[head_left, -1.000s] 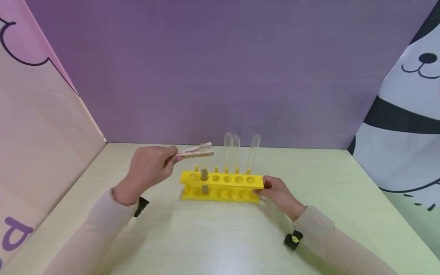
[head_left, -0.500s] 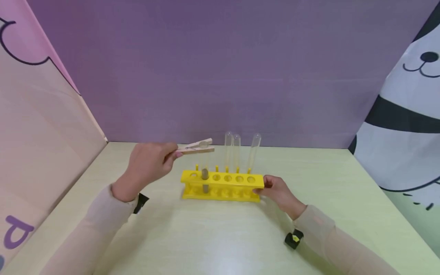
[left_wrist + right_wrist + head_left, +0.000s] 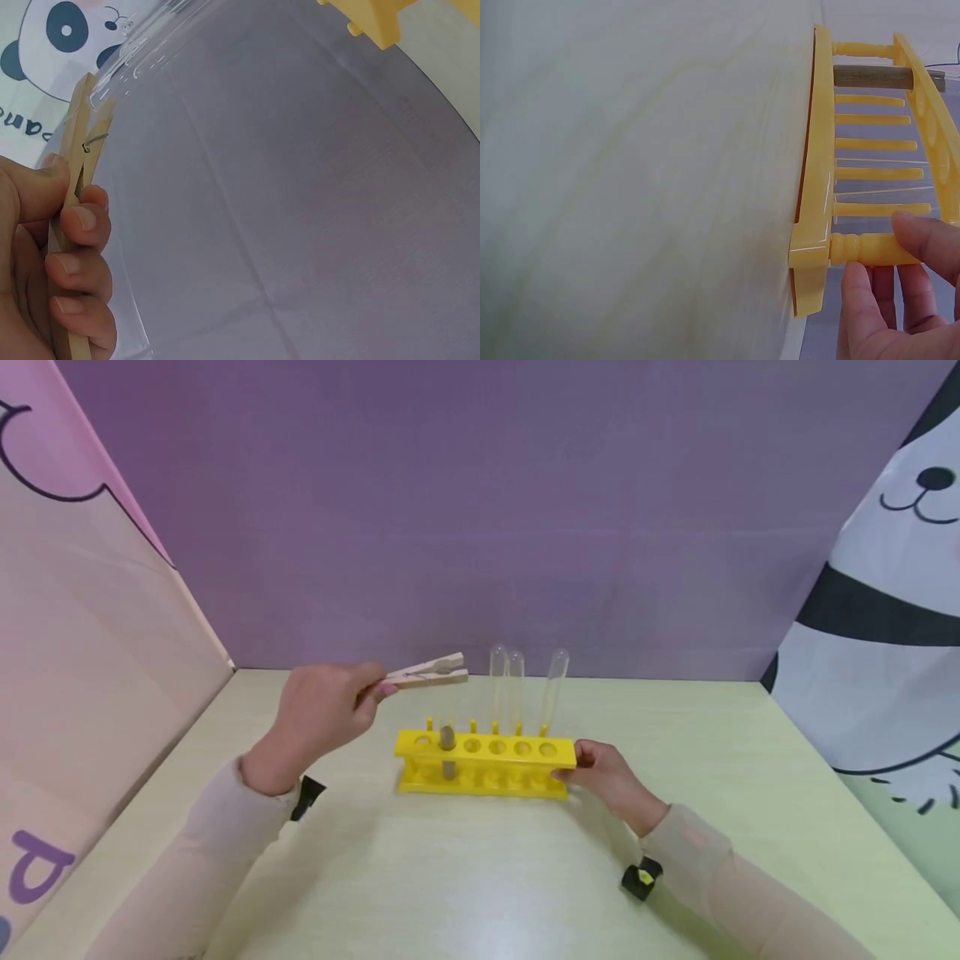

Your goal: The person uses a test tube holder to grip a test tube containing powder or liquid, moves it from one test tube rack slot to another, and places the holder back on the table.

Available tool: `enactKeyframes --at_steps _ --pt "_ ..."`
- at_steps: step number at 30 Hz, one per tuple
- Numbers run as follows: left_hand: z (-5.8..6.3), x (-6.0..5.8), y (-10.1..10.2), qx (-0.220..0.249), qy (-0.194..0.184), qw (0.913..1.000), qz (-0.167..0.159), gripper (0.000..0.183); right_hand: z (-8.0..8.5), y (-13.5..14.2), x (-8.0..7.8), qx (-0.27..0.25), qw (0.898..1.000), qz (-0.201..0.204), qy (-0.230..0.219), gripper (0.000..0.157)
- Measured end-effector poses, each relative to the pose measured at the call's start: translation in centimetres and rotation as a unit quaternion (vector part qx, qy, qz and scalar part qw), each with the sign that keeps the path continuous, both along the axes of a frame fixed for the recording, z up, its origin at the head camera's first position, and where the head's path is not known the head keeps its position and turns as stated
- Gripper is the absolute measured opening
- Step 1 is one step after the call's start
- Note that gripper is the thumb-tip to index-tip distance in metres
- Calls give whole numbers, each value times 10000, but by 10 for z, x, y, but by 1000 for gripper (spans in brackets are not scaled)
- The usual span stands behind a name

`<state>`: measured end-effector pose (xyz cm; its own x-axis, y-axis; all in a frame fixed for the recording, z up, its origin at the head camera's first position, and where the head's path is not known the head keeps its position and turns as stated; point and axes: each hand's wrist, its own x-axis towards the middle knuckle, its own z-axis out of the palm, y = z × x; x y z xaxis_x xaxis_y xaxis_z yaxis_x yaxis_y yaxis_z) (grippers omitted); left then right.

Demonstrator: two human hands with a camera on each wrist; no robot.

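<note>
My left hand [image 3: 322, 714] grips a wooden test tube holder [image 3: 426, 675] by its handles, fingers curled round it in the left wrist view. Its jaw ends are around the upper part of a clear test tube, close to the rim. That test tube [image 3: 447, 739], with grey-brown contents low in it, stands in the second hole from the left of a yellow test tube rack [image 3: 480, 790]. My right hand [image 3: 609, 781] holds the rack's right end; in the right wrist view, thumb and fingers wrap its end post [image 3: 874, 249].
Behind the rack, three clear test tubes [image 3: 555, 689] sit upside down on yellow pegs [image 3: 473, 727]. The rack stands on a pale wooden table [image 3: 465, 877]. A purple backdrop [image 3: 480, 527] rises at the table's far edge, with printed panels at both sides.
The left hand and the test tube holder have risen slightly along the tube. The tube's dark contents stay at the same height in the rack. The right hand keeps its place.
</note>
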<state>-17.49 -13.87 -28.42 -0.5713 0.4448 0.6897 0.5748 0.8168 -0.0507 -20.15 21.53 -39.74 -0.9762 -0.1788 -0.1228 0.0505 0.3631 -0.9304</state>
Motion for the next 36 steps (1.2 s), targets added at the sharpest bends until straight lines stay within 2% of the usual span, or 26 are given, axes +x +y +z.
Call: enactKeyframes --at_steps 19,21,27,34,36 --pt "-4 2 -7 353 175 9992 -62 28 2 1 1 -22 10000 54 58 18" --pt "-5 3 -8 363 215 9991 -63 31 2 0 1 -15 10000 51 27 19" --pt "-5 4 -10 352 289 9990 -2 57 3 -1 1 89 10000 -15 -21 20" --pt "-6 5 -12 353 261 9990 42 58 2 -1 2 51 10000 -10 50 19" --pt "-6 6 -13 348 224 9991 53 51 2 -1 2 41 10000 3 55 19"
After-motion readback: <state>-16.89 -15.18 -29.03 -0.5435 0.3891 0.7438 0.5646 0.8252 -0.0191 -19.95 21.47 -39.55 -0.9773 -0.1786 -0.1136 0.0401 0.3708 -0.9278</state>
